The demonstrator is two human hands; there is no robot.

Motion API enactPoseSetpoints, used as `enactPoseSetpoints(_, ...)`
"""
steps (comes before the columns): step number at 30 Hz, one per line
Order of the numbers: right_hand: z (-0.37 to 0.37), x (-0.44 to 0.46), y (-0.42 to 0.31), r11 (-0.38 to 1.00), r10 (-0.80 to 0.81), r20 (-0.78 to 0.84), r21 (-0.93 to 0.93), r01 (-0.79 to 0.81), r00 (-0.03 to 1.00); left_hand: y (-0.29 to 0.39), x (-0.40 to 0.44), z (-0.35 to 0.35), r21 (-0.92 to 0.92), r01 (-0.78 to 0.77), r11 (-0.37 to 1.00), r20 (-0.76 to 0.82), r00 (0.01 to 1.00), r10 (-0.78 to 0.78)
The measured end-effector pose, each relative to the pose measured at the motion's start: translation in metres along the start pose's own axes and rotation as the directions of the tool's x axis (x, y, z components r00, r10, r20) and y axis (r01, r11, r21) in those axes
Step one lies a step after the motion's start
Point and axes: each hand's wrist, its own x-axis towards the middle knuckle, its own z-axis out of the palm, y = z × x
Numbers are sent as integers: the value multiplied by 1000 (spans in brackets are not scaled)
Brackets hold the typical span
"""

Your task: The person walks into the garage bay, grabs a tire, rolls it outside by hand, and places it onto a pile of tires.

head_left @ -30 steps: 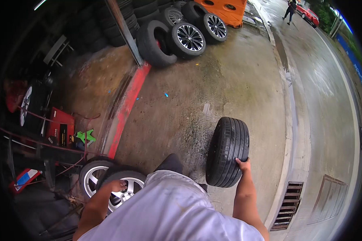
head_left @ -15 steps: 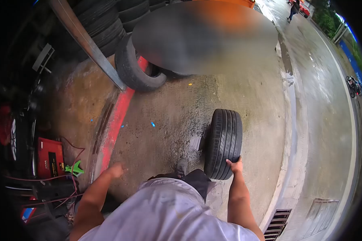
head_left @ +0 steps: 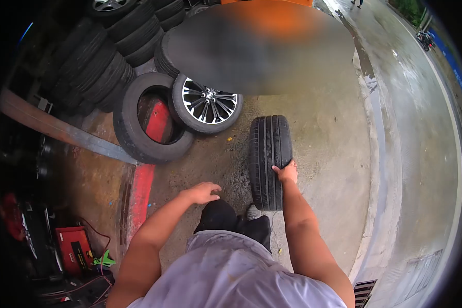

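A black tire point(head_left: 271, 154) stands upright on its tread on the concrete, right of the middle of the head view. My right hand point(head_left: 286, 172) grips its near right edge, thumb across the tread and fingers over the sidewall. Nothing is in my left hand point(head_left: 203, 193), which hangs over the ground above my knee, its fingers apart and slightly bent. Ahead and to the left, a bare tire point(head_left: 126, 120) leans beside a wheel with a black and silver alloy rim point(head_left: 210, 105).
Stacked tires point(head_left: 133, 33) rise at the back left, near a slanting metal post point(head_left: 66, 128). A red painted curb point(head_left: 141, 197) runs along my left, with a red box point(head_left: 74, 251) beyond it. To the right lie a gutter, a drain grate point(head_left: 364, 293) and wet road point(head_left: 416, 128).
I have moved forward, and the tire under my right hand has advanced with me. My left hand has swung forward and inward. The alloy wheel now shows beside the bare tire.
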Motion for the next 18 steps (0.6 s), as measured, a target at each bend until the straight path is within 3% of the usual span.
enactPoseSetpoints(2,-6,29,-34,1000,-5,0,1,5,1000,0,62,-13,193,-25,981,89,996,8)
enactPoseSetpoints(6,-7,116,-116,999,-26,0,46,26,1000,1,177,-64,35,67,997,128,989,-71)
enactPoseSetpoints(8,-17,164,-168,997,-40,26,65,38,999,-8,230,-97,109,33,994,5,999,-34)
enactPoseSetpoints(10,-28,209,-217,997,-24,27,75,22,999,-16,288,-142,171,60,983,-16,998,-58)
enactPoseSetpoints(11,-32,229,-241,996,-43,35,75,40,998,-23,315,-161,-64,225,972,-24,974,-227)
enactPoseSetpoints(12,-32,249,-259,996,-61,53,64,58,997,-31,334,-177,-302,381,874,17,919,-394)
enactPoseSetpoints(13,-32,270,-277,996,-89,48,25,88,995,-54,361,-179,-419,369,830,67,924,-377)
enactPoseSetpoints(14,-29,283,-290,996,-84,59,11,84,995,-71,378,-167,-429,377,821,80,921,-382)
enactPoseSetpoints(16,-34,318,-318,981,-192,23,-34,192,981,-83,415,-149,-363,122,924,-131,975,-180)
enactPoseSetpoints(18,-42,341,-339,978,-196,44,-68,199,980,-90,426,-153,-471,171,865,-133,956,-261)
